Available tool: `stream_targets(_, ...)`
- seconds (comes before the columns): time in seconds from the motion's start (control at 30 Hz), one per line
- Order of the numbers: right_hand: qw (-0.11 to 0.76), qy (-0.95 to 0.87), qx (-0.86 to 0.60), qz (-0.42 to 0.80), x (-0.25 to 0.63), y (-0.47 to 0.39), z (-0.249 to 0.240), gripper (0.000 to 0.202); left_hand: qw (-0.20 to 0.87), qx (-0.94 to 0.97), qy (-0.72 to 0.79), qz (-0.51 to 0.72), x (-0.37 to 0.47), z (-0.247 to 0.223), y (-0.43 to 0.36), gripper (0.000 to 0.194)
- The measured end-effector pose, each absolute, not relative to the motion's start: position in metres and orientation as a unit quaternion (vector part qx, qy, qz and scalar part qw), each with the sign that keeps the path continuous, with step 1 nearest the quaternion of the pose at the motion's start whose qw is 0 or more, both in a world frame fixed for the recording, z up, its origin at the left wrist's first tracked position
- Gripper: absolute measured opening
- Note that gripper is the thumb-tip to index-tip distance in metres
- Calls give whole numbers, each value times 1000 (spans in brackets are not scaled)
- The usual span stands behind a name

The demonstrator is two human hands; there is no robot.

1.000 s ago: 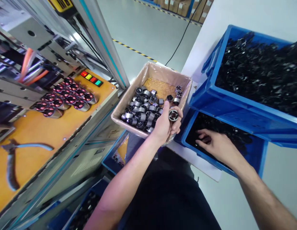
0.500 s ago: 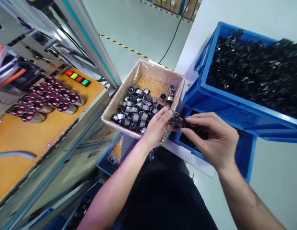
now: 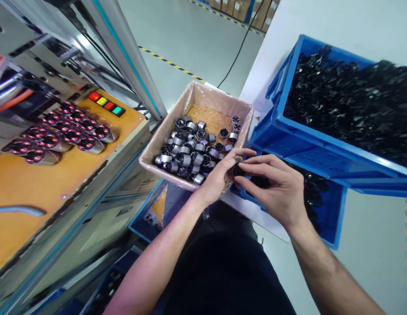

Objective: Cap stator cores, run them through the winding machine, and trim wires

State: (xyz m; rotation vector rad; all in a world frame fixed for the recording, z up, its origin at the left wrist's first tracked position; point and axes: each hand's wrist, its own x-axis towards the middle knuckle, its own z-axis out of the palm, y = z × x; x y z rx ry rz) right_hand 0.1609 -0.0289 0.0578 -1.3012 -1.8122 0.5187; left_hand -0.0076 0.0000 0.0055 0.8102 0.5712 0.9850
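Observation:
My left hand (image 3: 218,177) is closed around a small motor stator core, which my fingers mostly hide. Thumb and fingers of my right hand (image 3: 278,186) pinch a black plastic piece (image 3: 236,169) against that core's end. Both hands meet over the near right corner of a lined box (image 3: 162,175). Inside it lie many loose stator cores (image 3: 197,158), silver rings with black plastic in them. Under my right hand is a lower blue bin (image 3: 336,223) of black plastic pieces.
A larger blue crate (image 3: 308,133) heaped with black plastic pieces stands on the white table (image 3: 256,74). At left, copper-wound stators (image 3: 72,135) stand on an orange machine bench (image 3: 59,192) near coloured buttons (image 3: 105,103). A metal post (image 3: 134,57) rises beside the box.
My right hand has moved left with the black plastic piece, bringing it from just apart to against the core in my left hand. My left fingers now reach around further.

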Motion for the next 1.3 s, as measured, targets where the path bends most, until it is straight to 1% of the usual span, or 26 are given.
stream_targets(0.13, 412, -714, -513, 240, 164, -30, 64, 18, 726, 438, 310, 429, -11, 9, -2, 57)
stream_targets(0.23, 368, -739, -507, 247, 185, -23, 87, 16, 725, 447, 307, 424, -13, 7, 2, 69)
stream_targets(0.3, 344, -752, -528, 194, 208, -8, 111, 12, 719, 428, 290, 465, -12, 4, 5, 78)
stream_targets(0.4, 311, -745, -586, 62, 247, 33, 143, 9, 718, 387, 294, 498, -11, 2, 7, 83)
stream_targets(0.43, 272, -741, -613, 30, 259, 50, 150, 10, 724, 383, 301, 489, -11, 2, 7, 81)
stream_targets(0.47, 212, -736, -643, 12, 269, 67, 153, 12, 727, 387, 309, 475, -11, 2, 6, 79)
stream_targets(0.53, 85, -716, -693, 7, 282, 97, 152, 13, 716, 413, 325, 460, -10, 3, 5, 76)
stream_targets(0.57, 39, -707, -706, 13, 286, 108, 150, 12, 705, 424, 331, 463, -10, 4, 4, 76)
stream_targets(0.63, -1, -703, -711, 27, 288, 121, 145, 9, 684, 428, 339, 483, -9, 7, 4, 75)
stream_targets(0.7, 8, -703, -711, 29, 287, 121, 143, 7, 680, 403, 341, 509, -8, 9, 4, 68)
stream_targets(0.77, 24, -696, -717, 26, 287, 114, 143, 10, 703, 352, 336, 519, -7, 11, 6, 62)
stream_targets(0.87, 61, -685, -724, 47, 289, 103, 143, 12, 754, 289, 327, 491, -6, 12, 7, 65)
stream_targets(0.97, 84, -690, -714, 82, 289, 102, 138, 3, 769, 318, 323, 450, -7, 12, 8, 63)
stream_targets(1.07, 101, -702, -697, 106, 288, 108, 132, 20, 771, 341, 319, 432, -7, 12, 8, 58)
stream_targets(1.13, 139, -709, -684, 102, 289, 110, 132, 28, 774, 314, 321, 447, -6, 13, 8, 59)
stream_targets(1.2, 202, -707, -673, 79, 290, 104, 134, 34, 778, 284, 316, 462, -7, 14, 7, 60)
stream_targets(1.3, 298, -703, -643, 68, 282, 77, 141, 35, 793, 272, 292, 460, -7, 14, 6, 57)
